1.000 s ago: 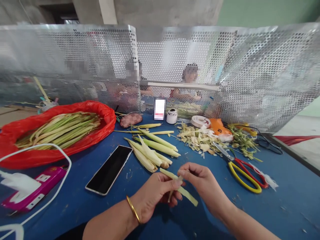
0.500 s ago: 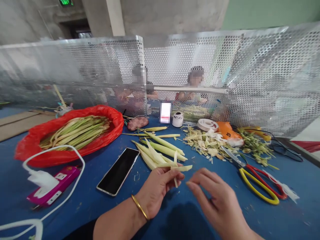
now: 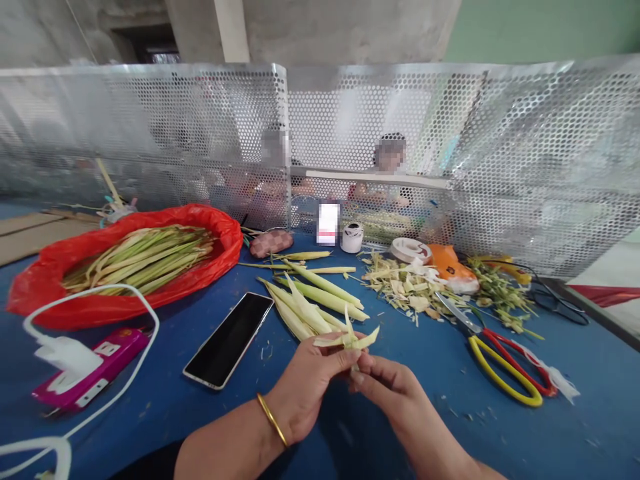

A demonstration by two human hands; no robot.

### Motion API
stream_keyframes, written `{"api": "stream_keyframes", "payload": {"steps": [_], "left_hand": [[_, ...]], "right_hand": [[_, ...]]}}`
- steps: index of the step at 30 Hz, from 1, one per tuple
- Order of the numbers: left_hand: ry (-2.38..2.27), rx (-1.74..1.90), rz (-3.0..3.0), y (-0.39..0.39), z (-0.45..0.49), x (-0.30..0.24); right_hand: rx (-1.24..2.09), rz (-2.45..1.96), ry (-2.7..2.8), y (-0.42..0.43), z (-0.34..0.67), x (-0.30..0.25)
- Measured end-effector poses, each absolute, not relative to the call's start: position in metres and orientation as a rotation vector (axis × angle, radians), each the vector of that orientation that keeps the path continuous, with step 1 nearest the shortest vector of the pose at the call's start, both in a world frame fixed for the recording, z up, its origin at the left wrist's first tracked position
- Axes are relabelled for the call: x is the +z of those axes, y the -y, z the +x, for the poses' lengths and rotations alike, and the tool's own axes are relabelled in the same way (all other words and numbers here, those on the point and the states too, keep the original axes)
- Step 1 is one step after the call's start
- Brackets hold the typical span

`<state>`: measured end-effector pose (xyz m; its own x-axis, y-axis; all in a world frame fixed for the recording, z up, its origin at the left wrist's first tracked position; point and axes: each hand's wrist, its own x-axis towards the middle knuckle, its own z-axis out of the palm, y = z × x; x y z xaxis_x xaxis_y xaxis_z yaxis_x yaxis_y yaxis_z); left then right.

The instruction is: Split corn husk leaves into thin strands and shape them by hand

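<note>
My left hand (image 3: 307, 387), with a gold bangle on its wrist, pinches a pale green folded leaf strip (image 3: 350, 339) low in the middle of the view. My right hand (image 3: 387, 388) meets it from the right, fingers closed on the lower end of the same strip. The strip's ends stick up and fan out above both thumbs. Just beyond the hands lies a small pile of pale shoots (image 3: 313, 303) on the blue table (image 3: 450, 433).
A red bag (image 3: 220, 240) of green stalks sits at left. A black phone (image 3: 229, 339) and a pink power strip (image 3: 85, 373) with a white cable lie near. Yellow-and-red scissors (image 3: 500, 363), leaf scraps (image 3: 405, 283) and tape rolls lie at right. A perforated metal screen (image 3: 350, 133) stands behind, people beyond it.
My right hand let go of the strip, drew back open, then came back and closed on it below my left fingers. The strip has gone from one long piece to a folded, fanned shape.
</note>
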<state>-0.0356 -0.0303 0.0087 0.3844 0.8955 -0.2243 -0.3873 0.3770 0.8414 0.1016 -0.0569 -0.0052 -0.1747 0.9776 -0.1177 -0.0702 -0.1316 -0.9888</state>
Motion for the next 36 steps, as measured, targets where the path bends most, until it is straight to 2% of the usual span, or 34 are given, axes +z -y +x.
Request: {"api": "stream_keyframes", "payload": {"steps": [26, 31, 36], "left_hand": [[-0.870, 0.881, 0.689, 0.024, -0.043, 0.009], [-0.895, 0.917, 0.719, 0.019, -0.044, 0.014], [-0.909, 0.848, 0.813, 0.017, -0.048, 0.021]], "right_hand": [[1.158, -1.031, 1.802, 0.061, 0.103, -0.006], [0.836, -1.091, 1.985, 0.060, 0.111, -0.005], [0.430, -1.232, 1.790, 0.050, 0.131, 0.003]]}}
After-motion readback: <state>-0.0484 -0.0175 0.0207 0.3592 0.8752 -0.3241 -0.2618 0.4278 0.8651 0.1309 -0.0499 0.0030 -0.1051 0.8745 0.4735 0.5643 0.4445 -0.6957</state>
